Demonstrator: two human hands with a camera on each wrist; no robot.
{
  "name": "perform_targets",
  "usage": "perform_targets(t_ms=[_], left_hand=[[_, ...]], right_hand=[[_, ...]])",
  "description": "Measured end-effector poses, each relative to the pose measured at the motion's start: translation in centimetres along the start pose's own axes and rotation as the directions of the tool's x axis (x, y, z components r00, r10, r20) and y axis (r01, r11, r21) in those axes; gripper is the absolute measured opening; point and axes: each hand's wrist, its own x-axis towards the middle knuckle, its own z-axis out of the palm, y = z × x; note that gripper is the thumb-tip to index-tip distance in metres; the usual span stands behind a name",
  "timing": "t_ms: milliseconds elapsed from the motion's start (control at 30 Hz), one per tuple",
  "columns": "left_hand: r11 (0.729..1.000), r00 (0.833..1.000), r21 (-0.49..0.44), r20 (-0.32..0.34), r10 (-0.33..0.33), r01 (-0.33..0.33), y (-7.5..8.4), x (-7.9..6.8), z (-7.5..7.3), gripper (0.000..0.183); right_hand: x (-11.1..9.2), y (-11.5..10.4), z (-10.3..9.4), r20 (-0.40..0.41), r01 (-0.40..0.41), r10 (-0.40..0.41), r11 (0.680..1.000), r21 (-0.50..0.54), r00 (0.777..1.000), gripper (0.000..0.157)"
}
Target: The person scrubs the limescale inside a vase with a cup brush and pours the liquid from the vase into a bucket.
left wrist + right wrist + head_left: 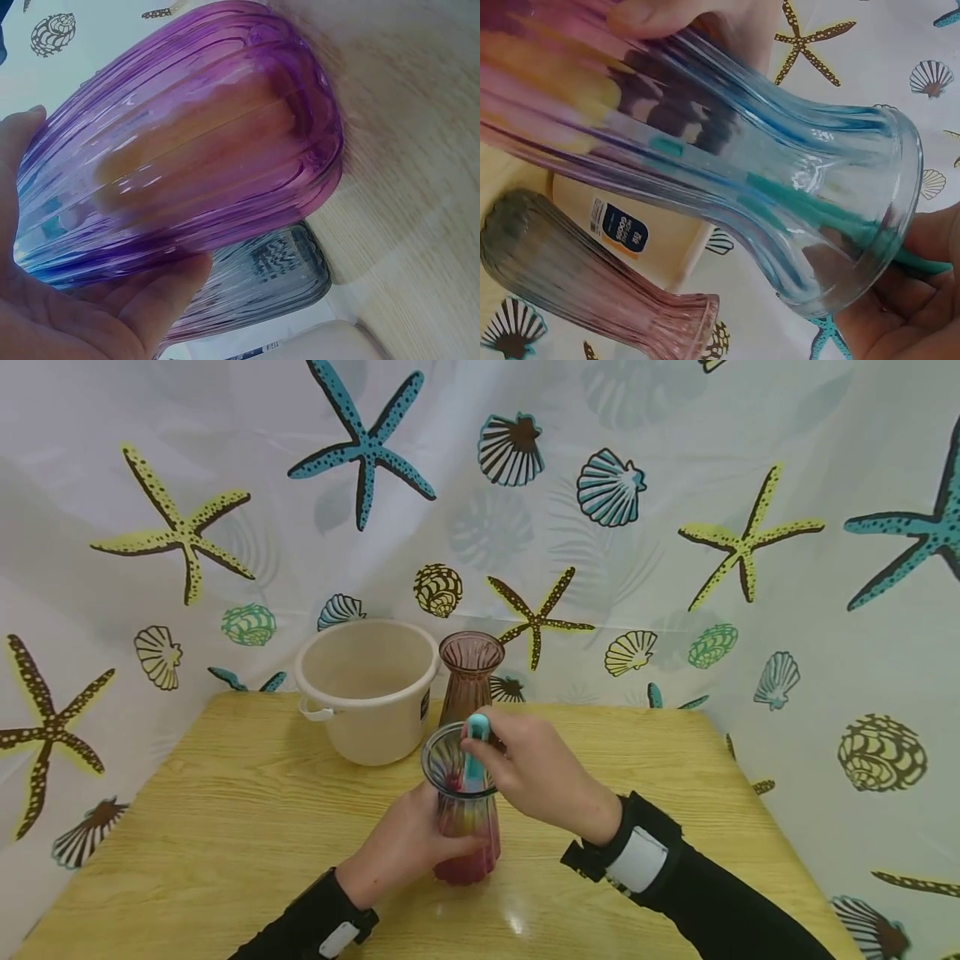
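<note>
A ribbed glass vase (480, 818), magenta at the base and clear bluish at the flared rim, is tilted over the table. My left hand (408, 835) holds it round the body, with the thumb along the near side. At the mouth, my right hand (547, 768) pinches the teal handle of a sponge brush (475, 764) that reaches down inside the vase. Through the glass, the brush's yellow-orange sponge head (195, 142) shows near the base in the left wrist view. The handle (802, 199) runs through the neck in the right wrist view.
Just behind stands a second ribbed vase (470, 685), pinkish at the top and grey lower down. A cream bucket (375, 731) with a side handle is to its left on the wooden table (247, 827). A white curtain (660, 593) printed with starfish and shells hangs behind.
</note>
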Motion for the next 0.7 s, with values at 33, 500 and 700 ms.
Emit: perform_targets(t_ms=[33, 500, 700], left_hand=[[1.000, 1.000, 0.002, 0.001, -0.003, 0.003, 0.0, 0.0, 0.0, 0.086], [1.000, 1.000, 0.030, -0.003, 0.001, -0.001, -0.2, 0.0, 0.1, 0.086], [1.000, 1.000, 0.022, 0.001, -0.006, 0.006, -0.3, -0.1, 0.0, 0.086]], right_hand=[[0.0, 0.1, 0.1, -0.008, -0.004, 0.004, 1.000, 0.021, 1.000, 0.014], [0.9, 0.3, 0.1, 0.044, -0.036, 0.032, 0.995, 0.098, 0.999, 0.018], [1.1, -0.5, -0.3, 0.080, -0.055, 0.059, 0.997, -0.047, 0.995, 0.025]])
